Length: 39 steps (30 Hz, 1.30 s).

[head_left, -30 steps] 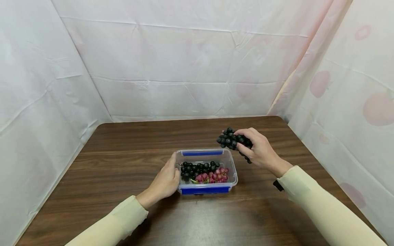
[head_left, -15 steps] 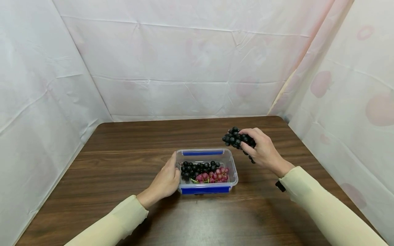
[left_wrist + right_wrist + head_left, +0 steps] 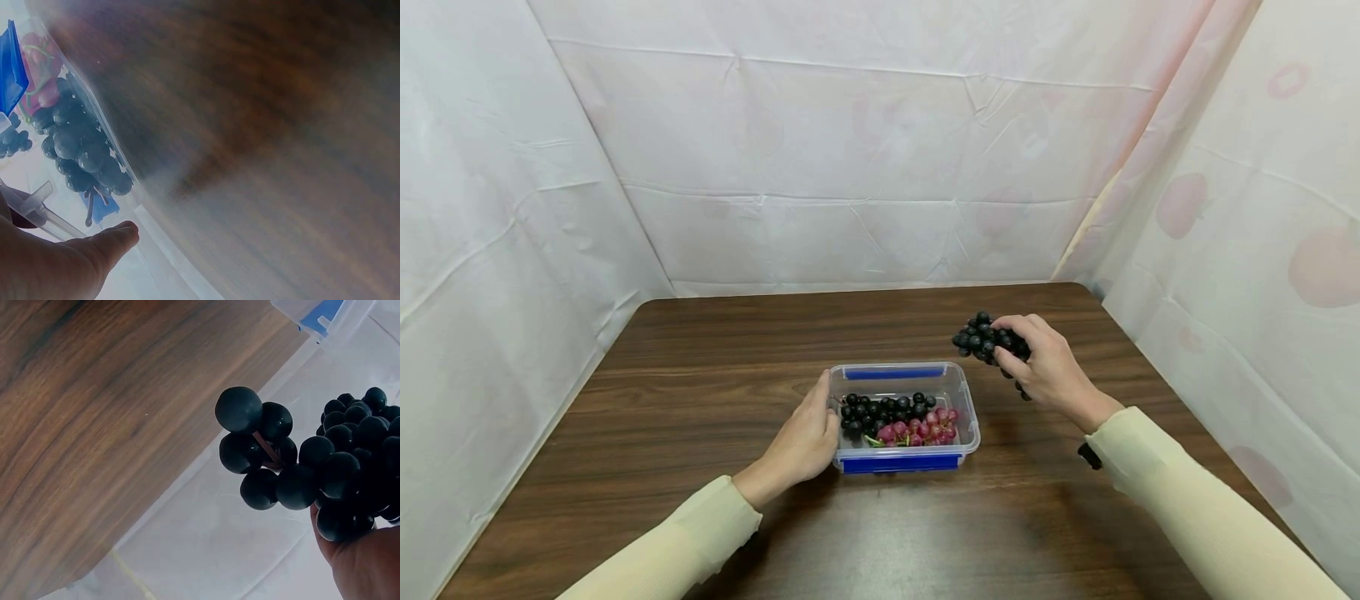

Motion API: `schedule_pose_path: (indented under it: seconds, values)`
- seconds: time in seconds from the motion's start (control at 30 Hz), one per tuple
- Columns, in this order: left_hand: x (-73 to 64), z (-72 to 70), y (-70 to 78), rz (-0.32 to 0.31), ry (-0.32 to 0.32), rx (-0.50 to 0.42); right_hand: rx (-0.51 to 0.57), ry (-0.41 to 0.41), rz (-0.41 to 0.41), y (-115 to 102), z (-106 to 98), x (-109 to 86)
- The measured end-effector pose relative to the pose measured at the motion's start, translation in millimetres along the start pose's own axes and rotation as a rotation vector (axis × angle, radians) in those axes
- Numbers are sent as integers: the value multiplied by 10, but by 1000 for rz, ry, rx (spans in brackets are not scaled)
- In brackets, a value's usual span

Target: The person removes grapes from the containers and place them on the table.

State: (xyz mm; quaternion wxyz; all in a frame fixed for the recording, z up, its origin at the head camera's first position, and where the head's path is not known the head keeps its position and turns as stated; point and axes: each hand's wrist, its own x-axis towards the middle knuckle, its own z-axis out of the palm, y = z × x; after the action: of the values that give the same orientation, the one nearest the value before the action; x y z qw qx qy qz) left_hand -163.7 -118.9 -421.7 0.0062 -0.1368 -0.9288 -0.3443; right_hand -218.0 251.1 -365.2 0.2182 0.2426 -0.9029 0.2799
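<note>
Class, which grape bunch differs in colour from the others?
The reddish bunch in the clear container; the container's other bunch and the held bunch in the right hand are black.

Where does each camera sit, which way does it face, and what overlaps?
Head: on the person's head, facing forward and down at the table and clear container; both sleeves, left hand and right hand show.
Left wrist: on that wrist, facing the container's grapes and the tabletop; part of the left hand shows lower left.
Right wrist: on that wrist, facing the held black bunch; part of the right hand shows lower right.
Shared: head and right wrist both show the held bunch.
</note>
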Motion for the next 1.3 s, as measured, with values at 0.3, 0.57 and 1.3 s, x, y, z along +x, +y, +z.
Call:
schedule_pose_path:
  seconds: [0.3,0.57,1.3]
  values:
    - [-4,-11,5,-22,-20,-10,-19,-22,57,51,-18,-30]
    - [1,-3,-2,-19,-21,-7,-38,-56,102,121,-23,-55]
    - [-3,-8,7,-21,-18,-7,-62,-125,207,193,88,-126]
